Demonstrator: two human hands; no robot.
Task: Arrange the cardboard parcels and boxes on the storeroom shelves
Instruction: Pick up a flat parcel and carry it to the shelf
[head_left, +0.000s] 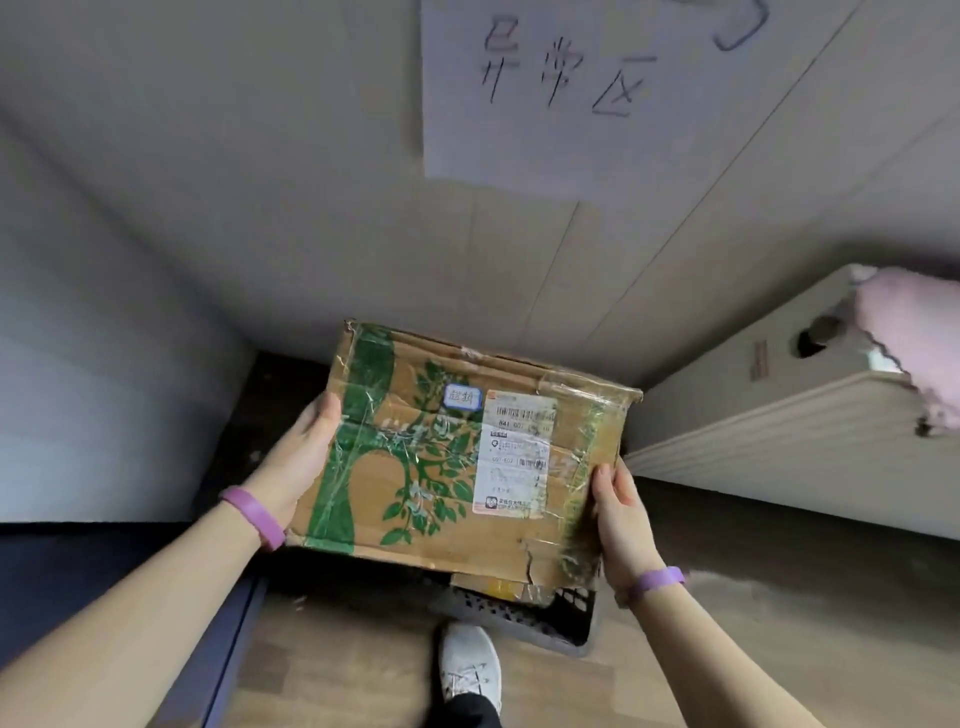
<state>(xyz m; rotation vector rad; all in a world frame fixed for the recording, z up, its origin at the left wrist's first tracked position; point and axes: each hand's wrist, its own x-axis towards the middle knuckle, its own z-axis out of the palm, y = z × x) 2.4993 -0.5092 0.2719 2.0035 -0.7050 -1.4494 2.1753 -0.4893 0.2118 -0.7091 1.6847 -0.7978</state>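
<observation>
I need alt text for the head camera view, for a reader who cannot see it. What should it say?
Two bare hands, left hand and right hand, hold a worn cardboard box with green leaf print and a shipping label by its two sides. Below it a grey plastic basket sits on the wooden floor; a handwritten paper sign hangs on the wall behind.

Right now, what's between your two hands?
In the head view, only the cardboard box: the left hand grips its left edge, the right hand its right edge.
</observation>
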